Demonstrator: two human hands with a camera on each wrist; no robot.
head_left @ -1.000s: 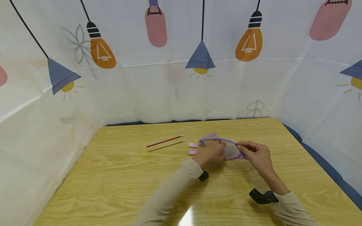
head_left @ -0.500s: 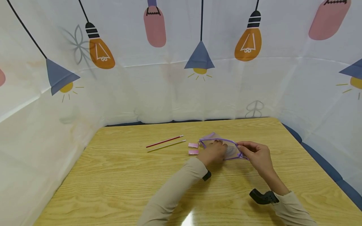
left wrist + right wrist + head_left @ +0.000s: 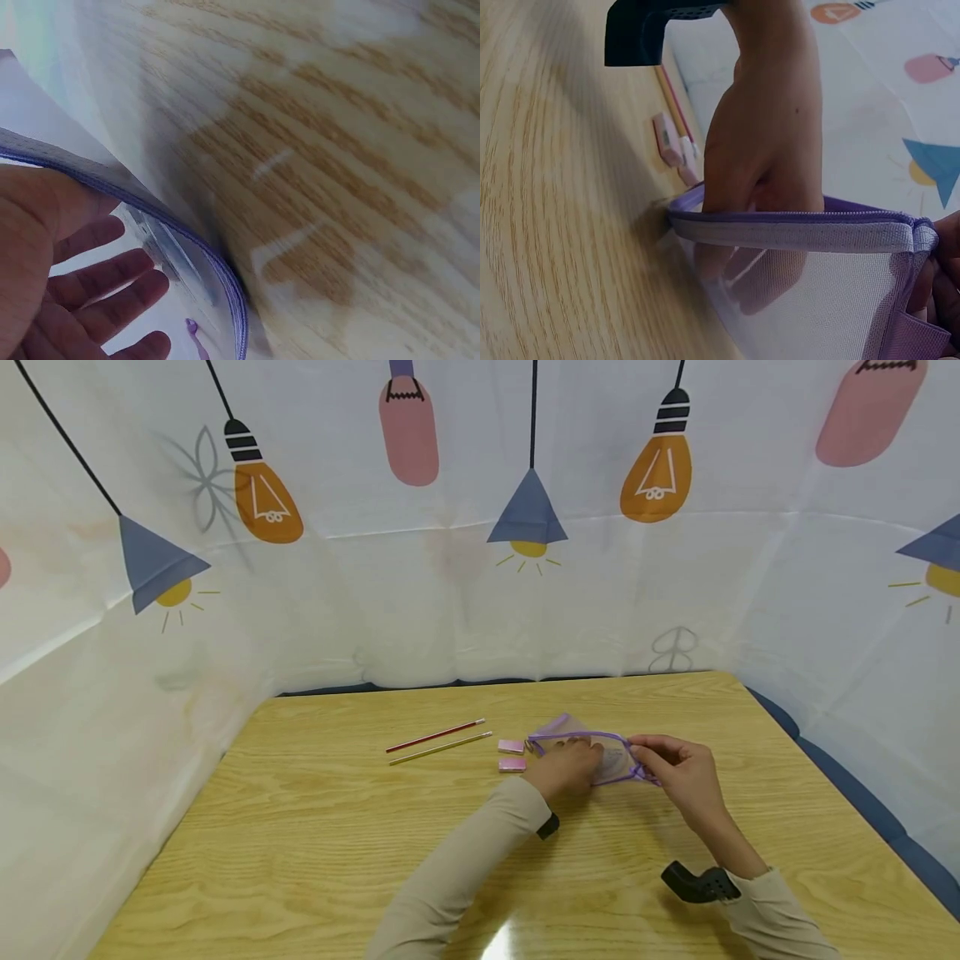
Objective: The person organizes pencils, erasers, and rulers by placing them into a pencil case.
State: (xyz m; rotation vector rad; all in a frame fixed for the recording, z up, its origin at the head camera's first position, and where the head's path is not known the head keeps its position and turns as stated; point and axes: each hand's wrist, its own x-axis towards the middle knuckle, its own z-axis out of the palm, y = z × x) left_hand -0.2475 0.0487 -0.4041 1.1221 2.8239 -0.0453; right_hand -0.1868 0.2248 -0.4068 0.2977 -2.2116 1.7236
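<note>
A see-through mesh pouch with purple zipper edging [image 3: 615, 765] lies on the table with its mouth spread. My right hand [image 3: 682, 774] pinches its right corner between thumb and fingers. Through the opening goes my left hand [image 3: 564, 768]; the right wrist view shows its fingers behind the mesh [image 3: 840, 292]. In the left wrist view the left fingers [image 3: 112, 281] are loosely bent and apart, with nothing seen between them. Near them inside the pouch is a clear, shiny object [image 3: 184, 262], its kind unclear. A small purple cord or tag [image 3: 196, 336] shows there too.
Two pink-and-white erasers [image 3: 512, 765] lie just left of the pouch. Farther left are a red pencil [image 3: 435, 736] and a gold pencil [image 3: 441, 748], side by side. A printed white curtain [image 3: 420, 602] hangs behind the wooden table [image 3: 300, 827].
My left hand has shifted slightly right, further into the pouch, and the pouch's far rim has dropped a little. The right hand keeps its pinch on the corner.
</note>
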